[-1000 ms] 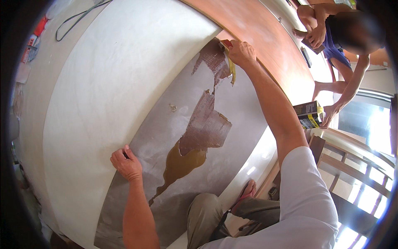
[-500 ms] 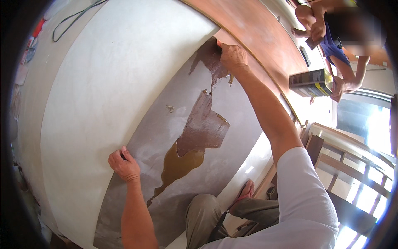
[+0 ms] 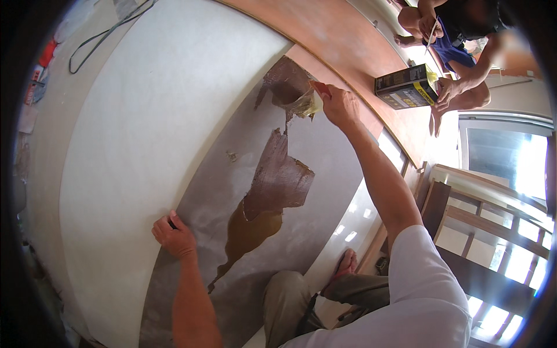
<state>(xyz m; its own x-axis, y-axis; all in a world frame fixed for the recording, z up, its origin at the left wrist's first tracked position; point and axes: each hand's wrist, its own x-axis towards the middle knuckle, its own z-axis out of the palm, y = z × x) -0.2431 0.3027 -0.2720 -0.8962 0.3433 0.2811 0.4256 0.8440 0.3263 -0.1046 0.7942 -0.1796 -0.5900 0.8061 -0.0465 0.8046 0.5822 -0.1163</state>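
A grey-brown sheet (image 3: 307,214) lies below me with an olive glue puddle (image 3: 255,232) and thin spread brown patches (image 3: 272,168). My right hand (image 3: 342,107) grips an orange-red spreader (image 3: 319,88) at the sheet's upper end, beside a yellowish smear of glue (image 3: 304,109). My left hand (image 3: 174,235) is curled at the sheet's left edge, closed on something small and dark that I cannot make out.
A white panel (image 3: 127,151) lies left with a looped cord (image 3: 96,43) beyond. An orange-tan board (image 3: 342,35) lies above. A co-worker (image 3: 470,75) squats upper right, holding a black-and-yellow can (image 3: 406,87). Wooden frames (image 3: 487,220) stand right, and my sandalled foot (image 3: 348,264) is below.
My right hand has moved down and rightward with the spreader along the glue. The co-worker's can has risen and moved left in view. My left hand is nearly in place.
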